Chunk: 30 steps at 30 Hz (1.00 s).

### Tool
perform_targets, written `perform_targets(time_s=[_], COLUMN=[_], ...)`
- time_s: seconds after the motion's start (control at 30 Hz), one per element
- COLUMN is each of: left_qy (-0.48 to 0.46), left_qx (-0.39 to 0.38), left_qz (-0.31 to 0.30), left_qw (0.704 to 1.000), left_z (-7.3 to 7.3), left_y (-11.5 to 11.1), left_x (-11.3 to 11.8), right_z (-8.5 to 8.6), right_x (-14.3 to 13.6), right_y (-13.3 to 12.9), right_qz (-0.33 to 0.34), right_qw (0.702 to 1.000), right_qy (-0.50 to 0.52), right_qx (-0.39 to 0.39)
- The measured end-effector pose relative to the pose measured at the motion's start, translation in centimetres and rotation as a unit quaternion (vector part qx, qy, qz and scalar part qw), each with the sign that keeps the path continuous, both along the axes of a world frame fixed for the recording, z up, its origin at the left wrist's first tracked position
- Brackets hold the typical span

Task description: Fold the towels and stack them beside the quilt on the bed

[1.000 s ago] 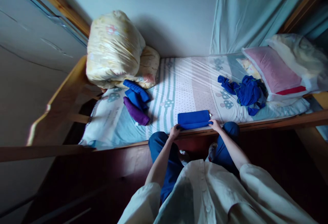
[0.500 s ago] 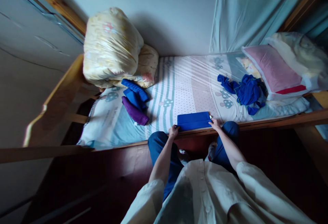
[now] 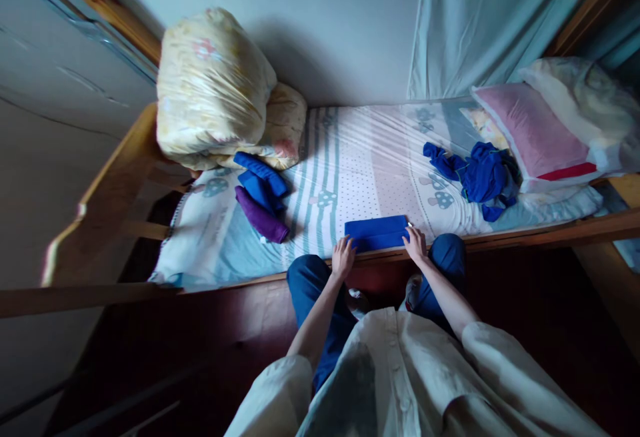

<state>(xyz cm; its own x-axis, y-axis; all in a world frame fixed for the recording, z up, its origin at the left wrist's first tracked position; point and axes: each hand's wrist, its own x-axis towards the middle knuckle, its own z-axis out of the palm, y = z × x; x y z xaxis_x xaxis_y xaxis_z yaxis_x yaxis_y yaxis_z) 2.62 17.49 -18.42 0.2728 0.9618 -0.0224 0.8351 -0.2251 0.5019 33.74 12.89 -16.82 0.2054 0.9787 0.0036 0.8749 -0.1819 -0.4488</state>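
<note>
Just below the frame's centre, the left hand [image 3: 343, 258] and right hand [image 3: 415, 245] are covering the near corners of a folded blue cloth [image 3: 377, 231] (whether they are gripping, I cannot tell). At upper right, a blurred pale bundle [image 3: 593, 100] is running off-frame.

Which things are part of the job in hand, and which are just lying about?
Job in hand:
folded blue cloth
left hand and right hand, at its ends

Apparently lying about:
purple roll
blue bundles
crumpled blue cloth
yellow quilt
pink pillow
</note>
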Motion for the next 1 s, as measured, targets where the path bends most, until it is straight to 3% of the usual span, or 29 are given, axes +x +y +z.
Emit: perform_targets(time_s=[0.1,0.27,0.5,0.83,1.0], left_qy=[0.034,0.09,0.112,0.117,0.1], left_qx=[-0.011,-0.025,-0.02,-0.078,-0.114], left_qz=[-0.075,-0.106,-0.145,-0.18,-0.165], left_qw=[0.997,0.99,0.983,0.974,0.975], left_z=[-0.7,-1.8,-1.6,-1.1,-0.3], left_y=[-0.2,0.6,2.1,-1.3,-0.9], left_x=[1.0,2.0,1.8,-0.4,-0.3], right_z=[0.4,0.9,2.9,5.1,5.9], right_x=[-1.1,-1.1,-0.6,0.0,-0.3], right_y=[-0.4,0.2,2.3,-0.7,-0.4], right_qz=[0.091,0.167,0.177,0.207,0.197], right_qw=[0.995,0.976,0.965,0.947,0.943], right_qy=[-0.033,-0.104,-0.143,-0.129,-0.116], right_qx=[-0.029,-0.095,-0.128,-0.21,-0.242])
